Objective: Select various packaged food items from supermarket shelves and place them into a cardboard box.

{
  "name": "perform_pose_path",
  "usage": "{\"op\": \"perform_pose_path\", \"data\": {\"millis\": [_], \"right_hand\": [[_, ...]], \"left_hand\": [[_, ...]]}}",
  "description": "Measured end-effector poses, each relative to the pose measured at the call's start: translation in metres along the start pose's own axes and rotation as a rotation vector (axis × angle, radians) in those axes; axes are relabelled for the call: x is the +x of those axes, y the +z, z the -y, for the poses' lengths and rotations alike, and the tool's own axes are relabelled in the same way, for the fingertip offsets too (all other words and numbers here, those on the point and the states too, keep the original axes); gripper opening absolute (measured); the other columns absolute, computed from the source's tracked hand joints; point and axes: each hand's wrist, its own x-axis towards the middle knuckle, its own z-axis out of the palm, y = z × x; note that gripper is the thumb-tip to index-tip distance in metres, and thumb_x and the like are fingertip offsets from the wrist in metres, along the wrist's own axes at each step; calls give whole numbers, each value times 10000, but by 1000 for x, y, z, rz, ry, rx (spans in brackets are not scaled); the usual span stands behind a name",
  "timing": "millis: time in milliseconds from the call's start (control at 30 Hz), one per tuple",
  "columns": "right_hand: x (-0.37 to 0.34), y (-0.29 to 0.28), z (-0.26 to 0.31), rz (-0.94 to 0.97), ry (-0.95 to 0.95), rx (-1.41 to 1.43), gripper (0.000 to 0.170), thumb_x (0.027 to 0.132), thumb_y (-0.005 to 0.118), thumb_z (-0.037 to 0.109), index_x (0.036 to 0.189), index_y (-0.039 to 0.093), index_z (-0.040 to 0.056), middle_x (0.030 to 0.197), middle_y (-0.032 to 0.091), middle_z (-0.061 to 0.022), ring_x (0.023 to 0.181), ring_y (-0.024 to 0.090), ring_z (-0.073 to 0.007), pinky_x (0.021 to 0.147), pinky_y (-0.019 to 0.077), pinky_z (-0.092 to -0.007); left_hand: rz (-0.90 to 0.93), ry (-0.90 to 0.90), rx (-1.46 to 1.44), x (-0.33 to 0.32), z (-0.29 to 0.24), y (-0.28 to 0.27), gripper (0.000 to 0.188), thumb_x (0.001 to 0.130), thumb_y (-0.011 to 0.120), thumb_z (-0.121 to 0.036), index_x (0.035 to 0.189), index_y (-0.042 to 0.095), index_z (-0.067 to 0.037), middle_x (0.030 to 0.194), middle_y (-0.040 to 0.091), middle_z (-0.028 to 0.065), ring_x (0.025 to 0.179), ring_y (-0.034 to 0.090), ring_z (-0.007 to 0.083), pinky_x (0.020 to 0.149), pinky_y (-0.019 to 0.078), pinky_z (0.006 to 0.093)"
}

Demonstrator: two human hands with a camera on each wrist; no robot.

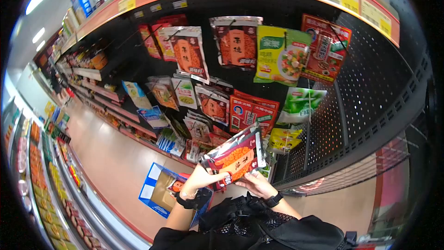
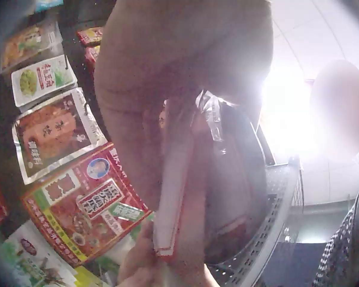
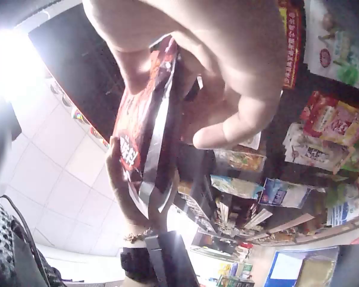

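Dark-red seasoning pkt (image 1: pixel 238 156) w/ orange panel is held up btwn both hands, near side of the black pegboard (image 1: pixel 354 106), tilted, its right end higher. L hand (image 1: pixel 201 179) grips its near left corner, thumb across the front; R hand (image 1: pixel 257 185) pinches the near right edge, thumb on the front, fingers behind. Hanging pkts beyond incl. a yellow-green pkt (image 1: pixel 281 58) upper right of centre & a red hotpot pkt (image 1: pixel 252 115) below it, to the left. Blue carton (image 1: pixel 147 190), near left & lower down, has a small pkt (image 1: pixel 177 185) inside.
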Motion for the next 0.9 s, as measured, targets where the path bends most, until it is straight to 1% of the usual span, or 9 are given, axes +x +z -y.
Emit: {"op": "perform_pose_path", "data": {"millis": [167, 233, 300, 367, 433, 467, 567, 733, 900], "right_hand": [[11, -20, -14, -126, -96, -106, 301, 789, 536, 119, 1069, 469, 33, 1039, 526, -62, 902, 517, -149, 767, 428, -288], [8, -8, -3, -105, -8, -154, 286, 768, 556, 95, 1036, 489, 22, 983, 548, -51, 861, 518, -129, 755, 419, -263], [4, 14, 5, -344, -36, -418, 259, 757, 574, 93, 995, 511, 15, 925, 560, -23, 833, 511, -106, 755, 407, -246], [11, 0, -8, -195, -120, -456, 254, 752, 584, 100, 980, 513, 13, 909, 555, -10, 824, 495, -83, 748, 394, -229], [13, -3, -15, -162, -177, -647, 277, 754, 587, 156, 978, 501, 19, 873, 563, -21, 700, 502, -56, 563, 398, -181], [10, -2, -14, -178, -89, -636, 249, 751, 592, 156, 949, 515, 26, 843, 563, -9, 651, 484, -37, 493, 360, -158], [10, 0, -7, -145, 77, -672, 214, 753, 590, 156, 917, 532, 29, 836, 563, -5, 658, 480, -33, 493, 355, -159], [18, -30, -17, 68, 203, -666, 205, 779, 557, 143, 923, 551, -2, 877, 584, -25, 799, 516, -74, 732, 412, -241], [29, -33, -25, 326, 304, -812, 225, 782, 547, 118, 958, 531, -23, 886, 587, -49, 786, 521, -89, 701, 428, -241]], "left_hand": [[-108, -23, 8, -18, 5, 2, 643, 624, 679, 0, 1176, 349, 18, 1110, 485, 80, 992, 457, 120, 866, 377, 287], [-216, -276, -51, -31, 40, -15, 588, 660, 632, 28, 1177, 352, 14, 1103, 492, 87, 977, 488, 145, 843, 407, 299], [-327, -252, -161, -45, 87, -26, 488, 685, 655, -107, 1107, 423, -28, 862, 596, 22, 623, 543, 61, 450, 424, 185], [-380, -160, -273, -55, 110, -28, 410, 721, 622, -125, 1080, 440, -42, 845, 597, 39, 625, 559, 91, 467, 443, 202], [-277, -100, -622, -68, 117, -29, 327, 765, 571, -135, 1057, 452, -47, 865, 583, 45, 686, 568, 113, 508, 462, 229], [-399, -131, -618, -72, 115, -24, 258, 804, 521, -154, 1032, 457, -51, 869, 558, 32, 749, 552, 121, 590, 465, 241], [-566, -258, -411, -91, 131, -19, 256, 797, 534, -175, 1007, 454, -52, 856, 530, 14, 788, 526, 115, 659, 451, 244], [-467, -378, -321, -124, 148, 2, 334, 772, 567, -217, 1017, 461, -17, 915, 532, 22, 804, 508, 83, 678, 430, 220], [-453, -624, -303, -136, 146, 26, 403, 758, 583, -202, 1075, 466, 18, 1023, 535, 75, 901, 513, 118, 770, 417, 240]]}}
